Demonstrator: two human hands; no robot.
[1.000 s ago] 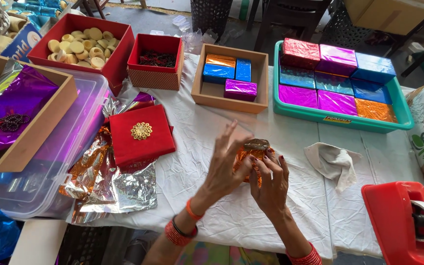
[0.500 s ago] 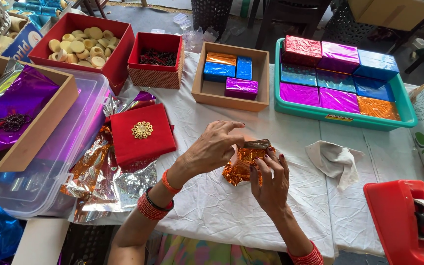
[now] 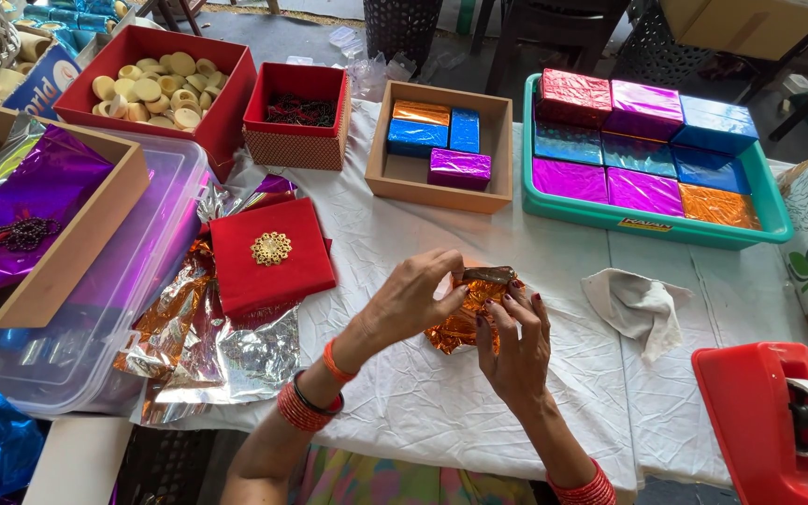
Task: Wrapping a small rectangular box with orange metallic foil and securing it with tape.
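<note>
A small packet in orange foil [image 3: 465, 313] is held just above the middle of the white-covered worktop [image 3: 404, 411], clamped between both hands. The left hand [image 3: 411, 301] is closed on its upper left edge with thumb and fingers pinching the foil, and the right hand [image 3: 516, 341] is pressed against its right side with the fingers curled over it. To the left, a red cloth-covered box with a gold ornament [image 3: 270, 254] lies on loose sheets of orange and silver foil [image 3: 208, 355]. Behind the hands stands a wooden tray [image 3: 441, 150] with foil-wrapped blocks, and beside it a green tray [image 3: 652, 220] filled with more wrapped blocks. A crumpled white cloth [image 3: 642, 309] lies to the right, near a red tape dispenser [image 3: 769, 421].
</note>
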